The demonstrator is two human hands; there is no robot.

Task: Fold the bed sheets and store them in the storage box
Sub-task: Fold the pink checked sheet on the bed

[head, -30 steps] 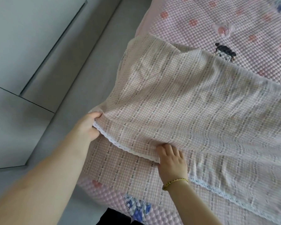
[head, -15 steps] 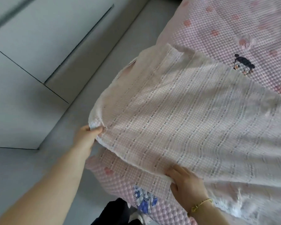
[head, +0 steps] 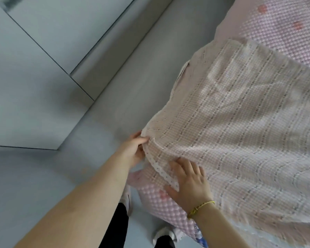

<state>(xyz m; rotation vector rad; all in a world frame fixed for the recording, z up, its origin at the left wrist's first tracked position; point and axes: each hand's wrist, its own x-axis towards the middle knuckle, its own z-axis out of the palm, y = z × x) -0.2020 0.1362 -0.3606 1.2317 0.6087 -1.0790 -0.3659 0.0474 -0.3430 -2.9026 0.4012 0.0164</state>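
Bed sheet (head: 240,131) corner pinched by left hand (head: 132,149), right hand (head: 190,181) flat on lace edge

Bedroom: pink quilted bed (head: 279,29), cabinet doors (head: 48,51).

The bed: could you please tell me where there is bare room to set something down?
Bare pink quilt lies beyond the far edge of the sheet, top right; grey floor runs between quilt and cabinets. The near corner is crowded: left hand grips the sheet, right hand presses its lace hem.
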